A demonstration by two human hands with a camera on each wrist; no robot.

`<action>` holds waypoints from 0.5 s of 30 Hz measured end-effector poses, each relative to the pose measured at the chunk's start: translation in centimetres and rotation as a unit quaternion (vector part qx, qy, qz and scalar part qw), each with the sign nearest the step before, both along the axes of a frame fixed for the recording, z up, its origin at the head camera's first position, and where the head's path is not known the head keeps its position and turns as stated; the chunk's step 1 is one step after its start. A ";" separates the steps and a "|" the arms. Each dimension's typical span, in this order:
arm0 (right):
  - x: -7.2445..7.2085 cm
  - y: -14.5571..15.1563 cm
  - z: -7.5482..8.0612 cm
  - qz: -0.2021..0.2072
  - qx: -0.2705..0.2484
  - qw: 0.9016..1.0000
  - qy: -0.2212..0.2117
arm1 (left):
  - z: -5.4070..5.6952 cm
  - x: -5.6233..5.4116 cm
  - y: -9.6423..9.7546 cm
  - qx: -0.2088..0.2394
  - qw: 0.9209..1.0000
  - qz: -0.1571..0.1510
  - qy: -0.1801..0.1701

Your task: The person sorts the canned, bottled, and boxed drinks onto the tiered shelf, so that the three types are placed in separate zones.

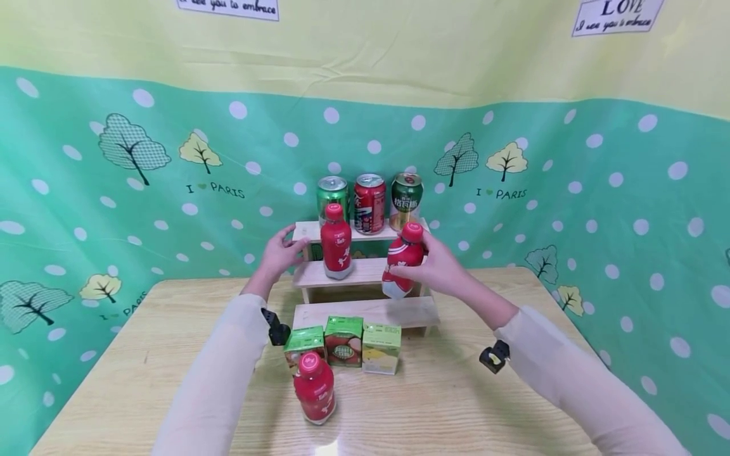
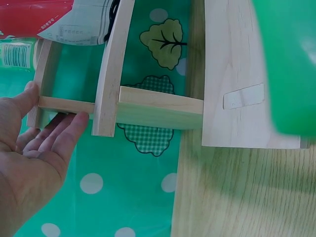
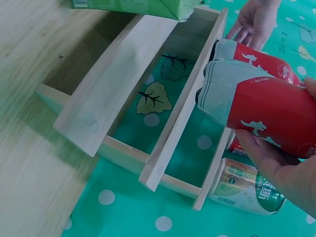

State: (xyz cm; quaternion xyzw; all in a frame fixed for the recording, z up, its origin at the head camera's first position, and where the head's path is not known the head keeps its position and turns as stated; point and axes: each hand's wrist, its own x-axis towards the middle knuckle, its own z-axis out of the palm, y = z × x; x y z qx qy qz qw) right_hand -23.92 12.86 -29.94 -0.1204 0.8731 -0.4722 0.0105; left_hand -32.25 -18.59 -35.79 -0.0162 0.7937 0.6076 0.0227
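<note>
My right hand (image 1: pixel 438 266) grips a red bottle (image 1: pixel 406 253) with a red cap, tilted over the right end of the middle step of a wooden three-step rack (image 1: pixel 365 310). In the right wrist view the bottle's pale base (image 3: pixel 217 94) hangs just off that step. At the rack's left end, my left hand (image 2: pixel 37 158) touches the top board and its side support with extended fingers. A second red bottle (image 1: pixel 336 247) stands upright on the middle step's left part. Another red bottle (image 1: pixel 316 389) stands on the table in front.
The top step carries a green can (image 1: pixel 332 190), a red can (image 1: pixel 369 202) and a dark green-and-gold can (image 1: pixel 406 199). Three small cartons (image 1: pixel 344 342) stand before the lowest step on the wooden table (image 1: pixel 456 392). A patterned green cloth (image 1: pixel 365 139) hangs close behind.
</note>
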 end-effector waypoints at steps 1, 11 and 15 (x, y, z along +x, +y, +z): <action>-0.1 -0.1 0.0 0.000 -0.001 1.000 0.001 | 0.0 0.0 0.0 -0.001 1.000 0.001 0.000; -1.2 -1.5 0.3 -0.035 -0.016 0.999 -0.001 | 0.0 0.0 0.0 -0.001 1.000 0.001 0.002; -1.5 -2.1 0.2 -0.047 -0.028 0.998 0.009 | 0.0 0.0 0.1 0.000 1.000 0.000 0.003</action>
